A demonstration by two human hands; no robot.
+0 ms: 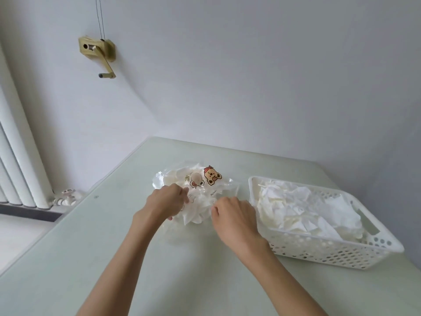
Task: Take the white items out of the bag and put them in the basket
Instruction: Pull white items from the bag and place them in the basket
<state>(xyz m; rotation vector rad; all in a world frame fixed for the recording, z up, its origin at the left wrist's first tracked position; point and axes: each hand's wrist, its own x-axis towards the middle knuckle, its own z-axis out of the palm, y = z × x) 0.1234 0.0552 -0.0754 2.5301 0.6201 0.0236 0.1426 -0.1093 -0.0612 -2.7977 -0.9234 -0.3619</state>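
A clear plastic bag [218, 179] printed with cartoon bears lies on the pale green table [91, 258], stuffed with crumpled white items [196, 213]. My left hand [164, 201] grips the bag's near left side, fingers curled into the plastic. My right hand [232, 215] is at the bag's near right edge, fingers curled down onto the plastic and white items; its fingertips are hidden. To the right stands a white perforated basket [330, 249] holding several crumpled white items [296, 206].
The table's left edge runs diagonally beside a white radiator [20, 156] with a valve [66, 197] on the floor side. A brass crank fitting [98, 51] is fixed to the wall behind. The wall rises just past the table's far edge.
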